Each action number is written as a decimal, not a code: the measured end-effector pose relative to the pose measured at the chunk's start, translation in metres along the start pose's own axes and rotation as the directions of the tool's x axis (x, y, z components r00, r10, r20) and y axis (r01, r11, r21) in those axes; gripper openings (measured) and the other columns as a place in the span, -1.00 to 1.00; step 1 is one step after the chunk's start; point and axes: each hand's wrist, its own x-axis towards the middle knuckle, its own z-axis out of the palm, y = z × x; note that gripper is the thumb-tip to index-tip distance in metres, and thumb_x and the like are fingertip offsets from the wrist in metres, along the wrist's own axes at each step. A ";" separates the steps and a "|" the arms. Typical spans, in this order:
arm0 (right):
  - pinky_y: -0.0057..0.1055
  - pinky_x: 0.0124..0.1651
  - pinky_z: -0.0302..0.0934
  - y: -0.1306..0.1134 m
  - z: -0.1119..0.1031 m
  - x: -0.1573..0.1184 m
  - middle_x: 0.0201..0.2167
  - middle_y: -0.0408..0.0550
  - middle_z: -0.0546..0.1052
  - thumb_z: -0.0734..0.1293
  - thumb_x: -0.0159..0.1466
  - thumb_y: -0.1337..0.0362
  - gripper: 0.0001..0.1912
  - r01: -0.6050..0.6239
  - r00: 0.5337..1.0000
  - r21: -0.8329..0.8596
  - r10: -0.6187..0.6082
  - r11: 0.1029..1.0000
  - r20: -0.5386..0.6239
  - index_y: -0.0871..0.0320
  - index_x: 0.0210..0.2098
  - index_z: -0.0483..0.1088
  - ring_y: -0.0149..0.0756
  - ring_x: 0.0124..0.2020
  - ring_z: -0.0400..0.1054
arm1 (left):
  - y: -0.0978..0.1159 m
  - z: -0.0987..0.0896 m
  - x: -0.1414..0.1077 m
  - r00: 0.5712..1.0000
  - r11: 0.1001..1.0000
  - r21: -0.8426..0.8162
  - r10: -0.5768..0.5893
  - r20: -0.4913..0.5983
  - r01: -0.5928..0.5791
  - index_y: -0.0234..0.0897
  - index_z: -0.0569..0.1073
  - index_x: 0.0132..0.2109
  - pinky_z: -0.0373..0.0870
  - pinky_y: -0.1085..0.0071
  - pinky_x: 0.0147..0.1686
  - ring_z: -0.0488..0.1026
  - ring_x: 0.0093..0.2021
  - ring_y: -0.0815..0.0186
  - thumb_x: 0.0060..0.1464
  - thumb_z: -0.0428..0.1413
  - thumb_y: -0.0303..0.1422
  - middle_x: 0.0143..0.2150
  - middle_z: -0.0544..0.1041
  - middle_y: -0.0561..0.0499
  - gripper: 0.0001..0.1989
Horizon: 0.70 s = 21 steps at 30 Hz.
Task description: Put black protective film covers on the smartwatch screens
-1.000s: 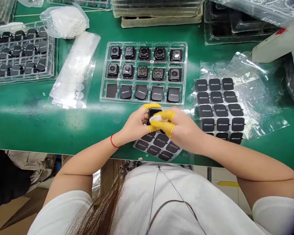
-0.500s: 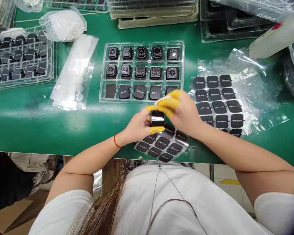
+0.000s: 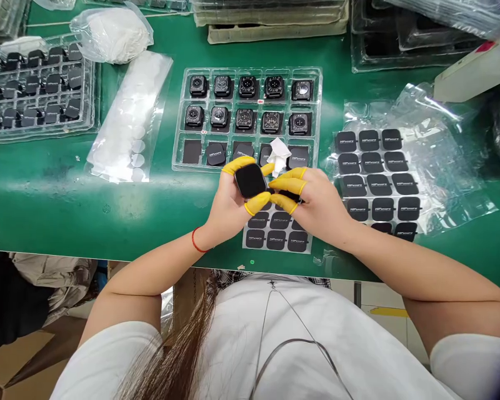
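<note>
My left hand [image 3: 229, 203], in yellow finger cots, grips a smartwatch body [image 3: 250, 181] without a strap, its glossy black screen facing up. My right hand [image 3: 316, 203], also in yellow finger cots, has its thumb and index fingertips close together at the watch's right edge; what they pinch is too small to make out. A crumpled white wipe [image 3: 279, 153] shows just above the right fingers, over the tray's front row; whether they hold it is hidden. Below both hands lies a sheet of black HiFuture stickers [image 3: 276, 240], partly covered by them.
Ahead stands a clear tray [image 3: 175, 161] of watch bodies, with sticker-topped ones in its front row. A larger sticker sheet [image 3: 369, 185] on plastic lies right. Left are round clear labels [image 3: 138, 146], a bag of white wipes [image 3: 112, 33] and another filled tray [image 3: 45, 130].
My right hand has come down to the watch's edge. The watch has shifted left and tilted, its screen now dark. The wipe appears above the fingers, and the small sticker sheet lies straighter.
</note>
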 end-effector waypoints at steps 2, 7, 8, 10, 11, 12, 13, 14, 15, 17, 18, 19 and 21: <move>-0.11 -0.03 0.17 0.003 0.005 -0.002 -0.20 0.02 0.56 0.29 0.35 0.21 -0.80 0.049 0.998 -0.050 -0.050 0.998 -0.027 0.05 -0.13 0.52 -0.09 -0.15 0.38 | 0.003 -0.002 0.003 0.995 0.993 -0.070 -0.094 -0.038 0.092 -0.08 0.10 0.14 0.48 0.23 0.06 0.34 0.28 0.09 0.11 0.19 -0.06 0.19 0.36 -0.10 -0.41; -0.06 0.00 0.16 0.006 0.012 -0.001 -0.18 0.03 0.56 0.28 0.36 0.19 -0.79 0.087 0.996 -0.093 -0.089 0.992 -0.025 0.04 -0.12 0.53 -0.08 -0.13 0.37 | 0.005 -0.005 0.007 0.961 0.956 -0.155 -0.264 -0.087 0.249 -0.12 0.17 0.13 0.52 0.32 -0.08 0.47 0.15 0.12 0.06 0.22 -0.04 0.10 0.46 -0.07 -0.40; -0.07 -0.01 0.18 0.006 0.010 0.000 -0.18 0.03 0.56 0.29 0.35 0.21 -0.79 0.079 0.997 -0.085 -0.080 0.993 -0.011 0.05 -0.10 0.53 -0.08 -0.14 0.38 | 0.005 -0.006 0.007 0.962 0.955 -0.168 -0.260 -0.078 0.245 -0.12 0.17 0.12 0.52 0.31 -0.06 0.47 0.15 0.13 0.05 0.24 -0.05 0.11 0.45 -0.07 -0.39; -0.10 -0.06 0.23 0.006 0.000 0.003 -0.17 0.04 0.56 0.34 0.31 0.22 -0.74 0.045 0.998 -0.040 -0.043 0.998 0.049 0.07 -0.02 0.50 -0.06 -0.13 0.40 | 0.006 -0.006 0.007 0.975 0.960 -0.190 -0.218 -0.052 0.204 -0.13 0.15 0.12 0.50 0.27 0.01 0.48 0.14 0.15 0.04 0.25 -0.08 0.13 0.44 -0.08 -0.38; -0.11 -0.09 0.26 0.007 -0.006 0.004 -0.16 0.04 0.56 0.37 0.28 0.21 -0.69 0.010 0.996 -0.005 -0.010 1.000 0.084 0.08 0.01 0.49 -0.05 -0.12 0.41 | 0.006 -0.006 0.007 0.982 0.967 -0.187 -0.184 -0.043 0.173 -0.13 0.14 0.12 0.49 0.24 0.05 0.48 0.13 0.15 0.04 0.26 -0.09 0.12 0.45 -0.09 -0.38; -0.11 -0.10 0.29 0.009 -0.013 0.005 -0.14 0.04 0.56 0.40 0.24 0.19 -0.64 -0.038 0.993 0.034 0.034 0.999 0.113 0.08 0.03 0.48 -0.04 -0.12 0.42 | 0.007 -0.006 0.007 0.988 0.976 -0.171 -0.147 -0.040 0.138 -0.12 0.12 0.13 0.48 0.21 0.07 0.50 0.12 0.16 0.05 0.26 -0.10 0.09 0.46 -0.08 -0.37; -0.11 -0.11 0.32 0.012 -0.020 0.007 -0.12 0.02 0.56 0.42 0.22 0.17 -0.63 -0.099 0.987 0.078 0.088 0.992 0.134 0.07 0.01 0.49 -0.04 -0.12 0.43 | 0.008 -0.006 0.007 0.993 0.984 -0.146 -0.108 -0.042 0.101 -0.12 0.11 0.13 0.47 0.18 0.09 0.51 0.10 0.17 0.05 0.25 -0.10 0.05 0.48 -0.07 -0.37; -0.12 -0.13 0.34 0.015 -0.026 0.007 -0.12 0.00 0.57 0.42 0.21 0.14 -0.65 -0.168 0.977 0.132 0.148 0.977 0.152 0.06 -0.02 0.51 -0.06 -0.15 0.44 | 0.009 -0.007 0.007 0.996 0.991 -0.116 -0.073 -0.045 0.068 -0.11 0.11 0.14 0.47 0.16 0.10 0.52 0.08 0.17 0.05 0.25 -0.09 0.01 0.49 -0.05 -0.36; -0.14 -0.15 0.36 0.019 -0.031 0.008 -0.15 -0.02 0.58 0.42 0.21 0.13 -0.69 -0.233 0.964 0.193 0.201 0.953 0.172 0.06 -0.07 0.53 -0.09 -0.19 0.45 | 0.010 -0.007 0.007 0.998 0.995 -0.084 -0.047 -0.046 0.043 -0.10 0.11 0.15 0.47 0.14 0.10 0.53 0.06 0.17 0.05 0.25 -0.09 -0.02 0.49 -0.04 -0.35; -0.17 -0.21 0.38 0.025 -0.036 0.008 -0.22 -0.05 0.59 0.41 0.21 0.10 -0.74 -0.324 0.939 0.303 0.265 0.896 0.219 0.06 -0.16 0.55 -0.16 -0.27 0.46 | 0.011 -0.009 0.006 0.999 1.000 -0.023 -0.022 -0.046 0.021 -0.08 0.14 0.17 0.47 0.13 0.10 0.53 0.06 0.15 0.04 0.26 -0.07 -0.03 0.48 -0.03 -0.34; -0.19 -0.23 0.38 0.028 -0.037 0.009 -0.25 -0.06 0.60 0.41 0.21 0.10 -0.76 -0.349 0.930 0.336 0.280 0.875 0.237 0.07 -0.18 0.56 -0.18 -0.30 0.46 | 0.011 -0.009 0.005 0.999 1.000 0.006 -0.017 -0.044 0.018 -0.07 0.15 0.17 0.47 0.12 0.10 0.52 0.07 0.14 0.03 0.26 -0.07 -0.01 0.47 -0.03 -0.34; -0.19 -0.24 0.38 0.029 -0.038 0.008 -0.27 -0.06 0.60 0.41 0.21 0.09 -0.76 -0.363 0.925 0.350 0.289 0.864 0.247 0.07 -0.20 0.57 -0.18 -0.31 0.46 | 0.010 -0.010 0.004 0.999 0.999 0.035 -0.014 -0.043 0.016 -0.06 0.16 0.18 0.46 0.11 0.10 0.51 0.09 0.12 0.02 0.27 -0.07 0.01 0.46 -0.04 -0.33; -0.18 -0.21 0.39 0.030 -0.037 0.008 -0.27 -0.06 0.60 0.41 0.22 0.10 -0.76 -0.367 0.924 0.340 0.298 0.866 0.239 0.06 -0.19 0.58 -0.18 -0.30 0.46 | 0.009 -0.011 0.002 0.999 0.996 0.087 -0.002 -0.040 0.005 -0.06 0.17 0.19 0.45 0.10 0.11 0.48 0.12 0.09 0.00 0.28 -0.08 0.07 0.43 -0.04 -0.32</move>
